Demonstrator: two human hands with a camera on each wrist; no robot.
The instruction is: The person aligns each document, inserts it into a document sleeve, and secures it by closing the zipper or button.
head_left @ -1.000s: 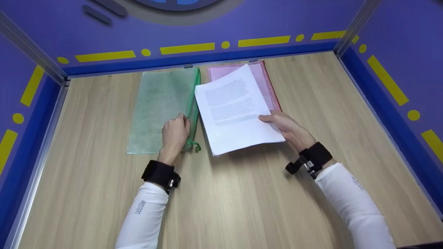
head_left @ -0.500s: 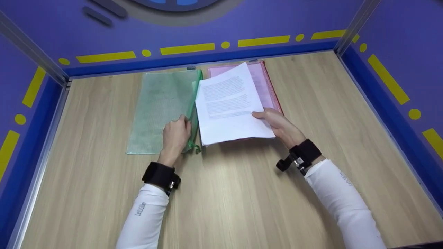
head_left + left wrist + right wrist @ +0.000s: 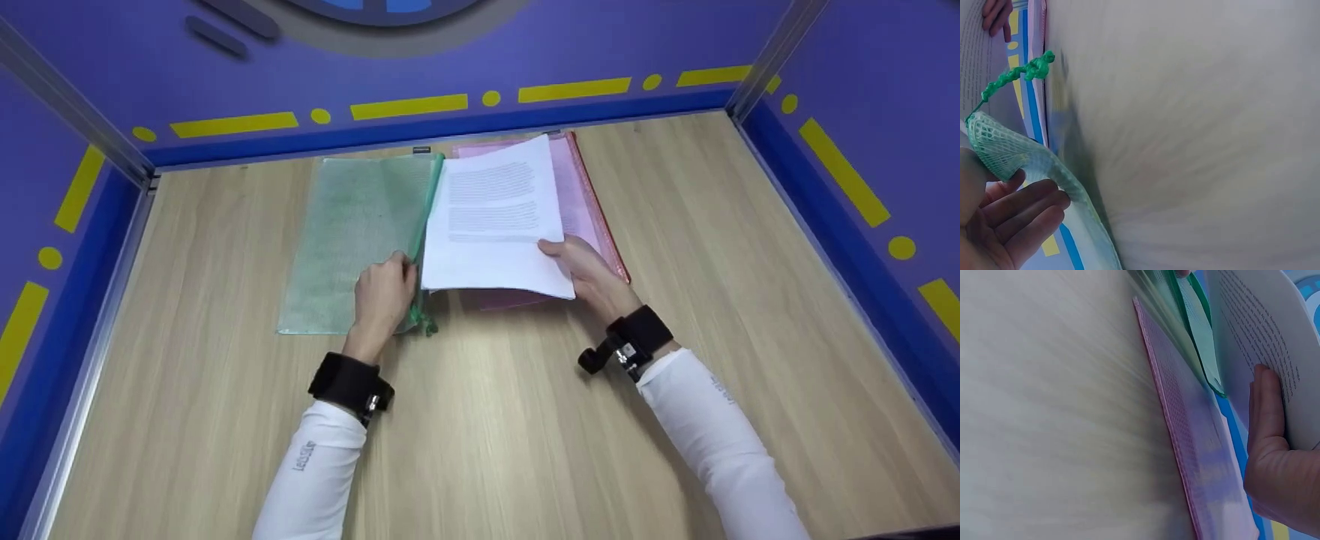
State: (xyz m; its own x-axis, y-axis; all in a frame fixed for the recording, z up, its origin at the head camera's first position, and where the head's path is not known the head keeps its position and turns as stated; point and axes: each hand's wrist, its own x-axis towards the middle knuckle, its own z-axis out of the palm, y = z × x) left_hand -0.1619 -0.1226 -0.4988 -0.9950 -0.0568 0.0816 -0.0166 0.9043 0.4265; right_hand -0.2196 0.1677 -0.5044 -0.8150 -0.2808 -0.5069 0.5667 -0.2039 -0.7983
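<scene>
A green mesh zip pouch (image 3: 345, 232) lies on the left half of the table. My left hand (image 3: 384, 296) pinches its right-hand, zipped edge and lifts it. In the left wrist view the raised mesh corner (image 3: 996, 143) sits between thumb and fingers, a knotted green cord (image 3: 1036, 68) hanging from it. My right hand (image 3: 596, 277) grips a stack of printed papers (image 3: 495, 262) by its right side, thumb on top. The stack's left edge is right at the pouch's edge. In the right wrist view the pouch's green-edged mouth (image 3: 1199, 343) gapes beside the papers.
A pink mesh pouch with a red zip (image 3: 581, 191) lies under and right of the papers, partly covered by them. Blue-purple panels (image 3: 585, 45) with yellow marks wall the wooden table (image 3: 510, 450) at the back and both sides.
My right hand has carried the papers left and slightly away from me, turning them straighter, up to the green pouch's edge. My left hand keeps its pinch, nearly in place.
</scene>
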